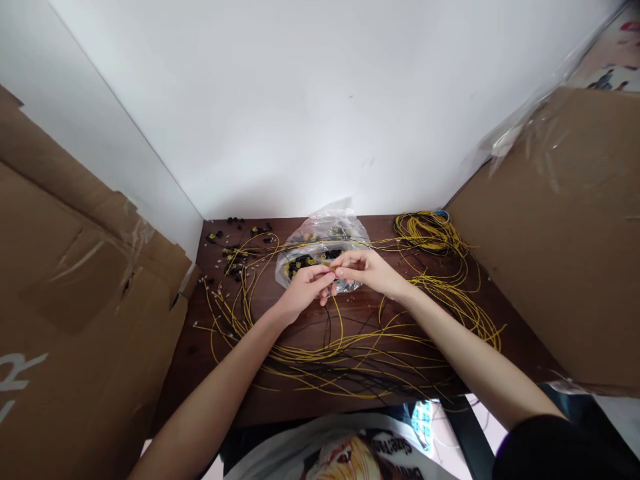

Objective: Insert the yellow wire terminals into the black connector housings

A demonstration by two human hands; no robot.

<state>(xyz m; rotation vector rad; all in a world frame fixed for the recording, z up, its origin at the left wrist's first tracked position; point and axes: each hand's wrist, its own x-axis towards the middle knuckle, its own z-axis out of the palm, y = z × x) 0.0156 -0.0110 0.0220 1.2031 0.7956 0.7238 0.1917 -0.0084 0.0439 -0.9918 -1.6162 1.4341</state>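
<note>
My left hand (pixel 311 288) and my right hand (pixel 361 272) meet at the middle of the dark wooden table, fingertips pinched together. Between them is the end of a thin yellow wire (pixel 340 317), which hangs down toward the bundle below; the exact tip is too small to make out. Just behind the hands lies a clear plastic bag (pixel 320 227) with black and yellow connectors (pixel 296 265) in it. Long yellow and black wires (pixel 320 373) spread across the table in front of and beneath my forearms.
A coiled yellow wire bundle (pixel 427 232) lies at the back right. Small black connectors (pixel 235 253) and tiny white bits are scattered at the left. Cardboard (pixel 90 300) stands on the left, more cardboard (pixel 560 253) on the right, with a white wall (pixel 310 120) behind.
</note>
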